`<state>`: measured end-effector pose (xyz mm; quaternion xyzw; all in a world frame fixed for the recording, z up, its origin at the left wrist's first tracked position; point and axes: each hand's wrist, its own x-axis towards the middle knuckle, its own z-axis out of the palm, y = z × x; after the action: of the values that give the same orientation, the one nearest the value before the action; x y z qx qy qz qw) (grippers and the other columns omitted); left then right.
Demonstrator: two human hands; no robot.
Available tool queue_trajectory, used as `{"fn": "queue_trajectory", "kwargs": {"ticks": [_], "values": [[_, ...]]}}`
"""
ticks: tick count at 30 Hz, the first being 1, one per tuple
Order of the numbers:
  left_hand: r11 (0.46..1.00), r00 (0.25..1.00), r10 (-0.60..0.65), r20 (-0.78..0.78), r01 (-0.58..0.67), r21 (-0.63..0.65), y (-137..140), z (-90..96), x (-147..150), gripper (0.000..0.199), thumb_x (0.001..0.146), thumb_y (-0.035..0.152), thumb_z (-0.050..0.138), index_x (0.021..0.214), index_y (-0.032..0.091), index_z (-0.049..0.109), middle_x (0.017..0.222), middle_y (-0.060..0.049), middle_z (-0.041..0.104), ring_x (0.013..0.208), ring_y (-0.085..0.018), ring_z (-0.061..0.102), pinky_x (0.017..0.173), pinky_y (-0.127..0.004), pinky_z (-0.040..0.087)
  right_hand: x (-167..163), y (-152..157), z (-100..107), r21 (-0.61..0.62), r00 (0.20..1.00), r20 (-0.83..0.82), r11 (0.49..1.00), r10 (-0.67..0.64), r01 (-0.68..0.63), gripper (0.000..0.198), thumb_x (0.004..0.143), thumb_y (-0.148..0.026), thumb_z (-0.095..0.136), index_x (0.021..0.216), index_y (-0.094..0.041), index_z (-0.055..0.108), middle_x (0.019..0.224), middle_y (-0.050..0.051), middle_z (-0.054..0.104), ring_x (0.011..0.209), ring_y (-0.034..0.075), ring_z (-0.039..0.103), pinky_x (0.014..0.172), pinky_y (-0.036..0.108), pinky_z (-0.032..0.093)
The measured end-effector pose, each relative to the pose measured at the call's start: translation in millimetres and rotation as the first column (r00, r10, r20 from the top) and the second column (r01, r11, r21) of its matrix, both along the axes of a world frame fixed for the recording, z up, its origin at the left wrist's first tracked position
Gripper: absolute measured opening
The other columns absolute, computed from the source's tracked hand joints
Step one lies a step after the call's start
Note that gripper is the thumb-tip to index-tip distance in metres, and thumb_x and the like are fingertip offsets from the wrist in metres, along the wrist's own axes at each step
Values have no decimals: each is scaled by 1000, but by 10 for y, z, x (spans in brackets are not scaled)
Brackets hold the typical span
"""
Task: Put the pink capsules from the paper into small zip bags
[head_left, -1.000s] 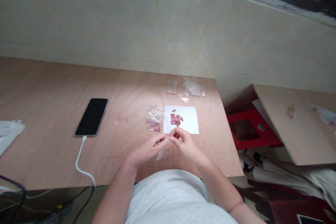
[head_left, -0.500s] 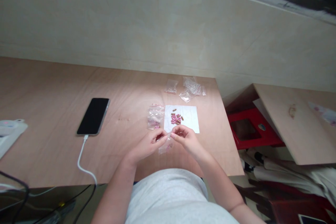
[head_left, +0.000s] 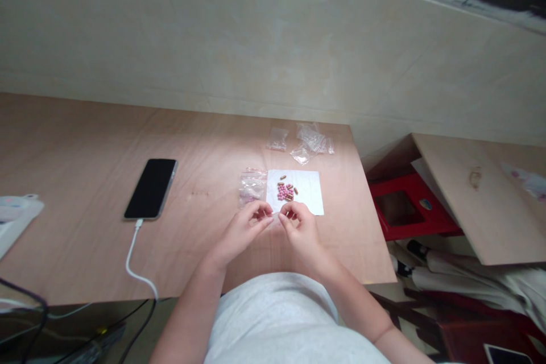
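Note:
My left hand and my right hand pinch a small clear plastic bag between them, thumbs against forefingers. Most of the bag is hidden or too faint to make out. Just beyond my fingers lies a white sheet of paper. Pink round pills sit heaped on it, with several brown-gold capsules among and around them. Touching the paper's left side is a clear zip bag with a red seal line; its lower end is partly behind my left hand.
More clear bags lie near the table's back edge, with a single flat bag beside them. A black phone on a white cable is at left. A red box stands beyond the right edge.
Both hands have tilted and drawn slightly upward, and the small bag that hung below my fingers is now hardly visible. The pills, the paper and the other bags stay put.

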<state>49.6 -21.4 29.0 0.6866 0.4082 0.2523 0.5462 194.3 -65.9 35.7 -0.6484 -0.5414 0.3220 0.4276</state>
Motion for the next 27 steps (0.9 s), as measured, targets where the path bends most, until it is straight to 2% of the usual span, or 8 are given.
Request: {"fn": "queue_trajectory", "kwargs": {"ticks": [6,11,14,18,23,27], "values": [[993,991,115,65,-114,-23,9,-135,-3,11,76,19,52,87,18,49,83,-1,53,80,-15,53,75,-28,42,-4,-11,-24,-6,996,52,997,76,-76,4,73,-17,52,70,-19,53,72,2,57,74,17,46,68,29,36],[992,990,127,57,-127,6,-5,-143,30,9,75,15,52,79,18,45,76,2,50,74,-13,52,70,-24,42,-41,-13,-54,14,989,81,992,120,-122,4,72,-16,54,70,-19,54,72,1,57,74,16,46,71,30,35],[996,995,92,41,-92,9,-11,-103,36,9,75,17,53,80,18,46,76,2,50,74,-13,52,70,-25,41,-49,-5,-57,-11,994,47,995,97,-97,10,71,-13,52,64,-19,52,67,1,55,71,16,46,69,29,35],[999,1000,23,20,-23,-27,17,-63,-31,18,74,25,56,90,18,49,83,0,53,79,-14,51,73,-26,41,16,13,-61,-85,994,-104,996,14,-23,9,67,-13,55,60,-18,52,64,0,53,67,15,46,62,26,35],[1000,999,-9,-46,9,-19,45,-73,-143,16,80,30,47,81,16,55,80,-1,55,77,-15,51,70,-26,40,161,47,-141,-132,957,-272,989,-98,63,5,63,-19,60,61,-17,55,63,-1,53,56,11,42,57,25,35],[999,998,2,-60,1,51,41,-62,-146,16,82,28,45,80,16,56,79,-1,55,76,-14,51,70,-25,40,223,58,-173,-204,966,-235,977,-107,59,9,64,-26,61,63,-17,58,65,1,57,61,14,45,58,26,36]]}}
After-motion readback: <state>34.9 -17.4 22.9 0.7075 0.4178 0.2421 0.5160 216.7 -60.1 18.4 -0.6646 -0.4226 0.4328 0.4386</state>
